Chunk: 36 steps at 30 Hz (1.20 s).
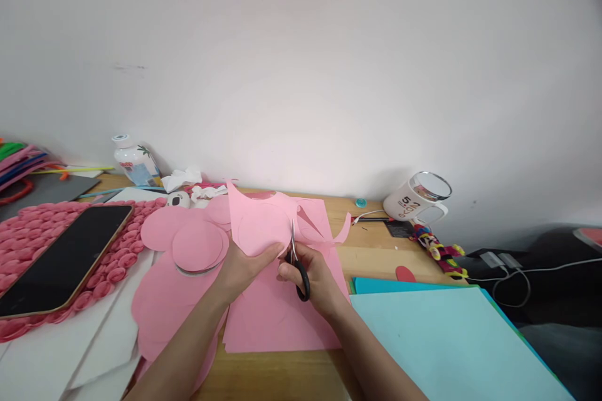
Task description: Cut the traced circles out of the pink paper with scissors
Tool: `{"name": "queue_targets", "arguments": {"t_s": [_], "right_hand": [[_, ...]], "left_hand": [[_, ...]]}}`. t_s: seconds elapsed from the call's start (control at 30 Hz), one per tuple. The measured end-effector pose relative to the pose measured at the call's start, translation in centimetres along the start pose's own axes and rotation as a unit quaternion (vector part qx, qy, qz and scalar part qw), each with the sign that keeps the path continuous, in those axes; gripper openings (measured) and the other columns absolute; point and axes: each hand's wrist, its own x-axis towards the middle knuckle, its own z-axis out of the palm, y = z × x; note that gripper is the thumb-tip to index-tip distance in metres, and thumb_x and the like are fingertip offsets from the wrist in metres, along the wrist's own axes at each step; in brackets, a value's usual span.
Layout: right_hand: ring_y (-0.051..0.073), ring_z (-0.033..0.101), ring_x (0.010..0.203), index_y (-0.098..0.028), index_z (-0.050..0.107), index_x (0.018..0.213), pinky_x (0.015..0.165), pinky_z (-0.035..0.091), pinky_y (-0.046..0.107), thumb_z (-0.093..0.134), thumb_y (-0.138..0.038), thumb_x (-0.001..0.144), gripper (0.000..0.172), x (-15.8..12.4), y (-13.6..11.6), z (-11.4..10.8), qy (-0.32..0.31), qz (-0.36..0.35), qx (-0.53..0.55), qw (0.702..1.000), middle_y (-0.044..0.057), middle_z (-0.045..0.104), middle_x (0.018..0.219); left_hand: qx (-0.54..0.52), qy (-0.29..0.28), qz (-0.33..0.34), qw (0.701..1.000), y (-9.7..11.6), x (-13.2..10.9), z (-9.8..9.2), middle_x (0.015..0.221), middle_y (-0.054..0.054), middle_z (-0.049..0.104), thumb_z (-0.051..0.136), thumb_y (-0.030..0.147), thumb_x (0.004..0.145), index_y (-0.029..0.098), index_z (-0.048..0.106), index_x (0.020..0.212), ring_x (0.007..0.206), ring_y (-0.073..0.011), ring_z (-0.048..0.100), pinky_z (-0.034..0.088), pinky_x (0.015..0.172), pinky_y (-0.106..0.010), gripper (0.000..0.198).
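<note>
My left hand (247, 266) is closed on a piece of pink paper (263, 225), its thumb lying on top near the lower edge. A round outline is faintly visible on that paper. In my right hand (313, 276) is a pair of scissors (302, 276) with black handles. The blades point away from me and lie at the right side of the round outline, where a curled strip of the paper (341, 235) hangs off to the right. Beneath both hands lies a stack of pink sheets (286, 332). Pink paper circles (197, 244) are piled just left of it.
At the left, a phone (70, 257) rests on rows of pink rolled paper flowers (106, 288). A white bottle (136, 160) stands by the wall. On the right are blue sheets (437, 338), a tilted white mug (409, 197) and a small colourful figure (439, 250).
</note>
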Motion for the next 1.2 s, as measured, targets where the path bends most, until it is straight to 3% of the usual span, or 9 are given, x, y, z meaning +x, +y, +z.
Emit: {"name": "queue_targets", "arguments": {"t_s": [0.2, 0.9, 1.2], "right_hand": [[0.009, 0.038, 0.053, -0.018, 0.051, 0.070, 0.050, 0.032, 0.023, 0.072, -0.034, 0.067, 0.026, -0.01, 0.27, 0.01, -0.007, -0.001, 0.023, 1.000, -0.005, 0.044, 0.058], [0.007, 0.040, 0.049, -0.018, 0.051, 0.061, 0.051, 0.046, 0.022, 0.071, -0.031, 0.065, 0.025, -0.10, -0.36, 0.25, 0.011, 0.016, 0.019, 1.000, -0.007, 0.043, 0.053], [0.008, 0.043, 0.048, -0.017, 0.051, 0.061, 0.050, 0.048, 0.022, 0.071, -0.032, 0.066, 0.025, -0.07, -0.17, 0.07, 0.003, 0.004, 0.017, 1.000, -0.007, 0.043, 0.052]], "left_hand": [[-0.025, -0.014, 0.001, 1.000, 0.31, 0.03, 0.03, 0.085, -0.004, 0.071, 0.064, 0.028, 0.072, 0.016, 0.064, 0.087, 0.089, -0.0222, 0.064, 0.054, 0.076, -0.033, 0.020], [-0.034, 0.005, 0.025, 0.999, 0.30, 0.20, 0.03, 0.091, -0.007, 0.069, 0.065, 0.028, 0.070, 0.014, 0.060, 0.104, 0.087, -0.0217, 0.064, 0.054, 0.073, -0.033, 0.037], [-0.038, 0.013, 0.017, 0.999, 0.65, 0.11, 0.15, 0.089, -0.007, 0.070, 0.066, 0.030, 0.067, 0.014, 0.063, 0.095, 0.085, -0.0235, 0.064, 0.054, 0.072, -0.035, 0.032]]}}
